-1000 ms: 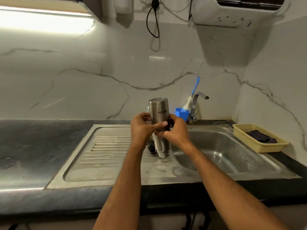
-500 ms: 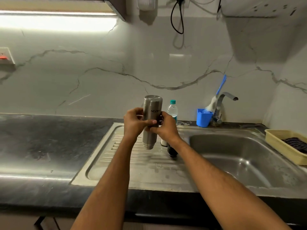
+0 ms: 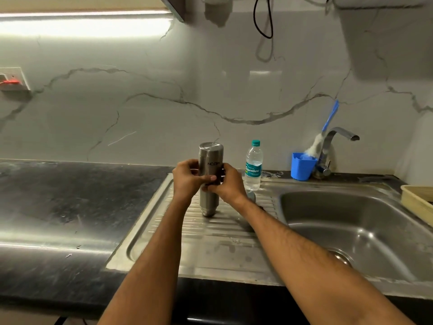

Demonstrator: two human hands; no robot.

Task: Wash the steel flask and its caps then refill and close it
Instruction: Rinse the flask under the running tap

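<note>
Steel flask [image 3: 210, 158], upside down, gripped by left hand [image 3: 187, 181] and right hand [image 3: 228, 184].

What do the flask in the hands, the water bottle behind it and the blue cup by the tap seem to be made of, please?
Flask: brushed steel, by its grey satin sheen and soft reflections. Water bottle: clear thin plastic, see-through, with a teal cap and a printed label. Blue cup: probably moulded plastic, opaque, evenly coloured and matte.
</note>
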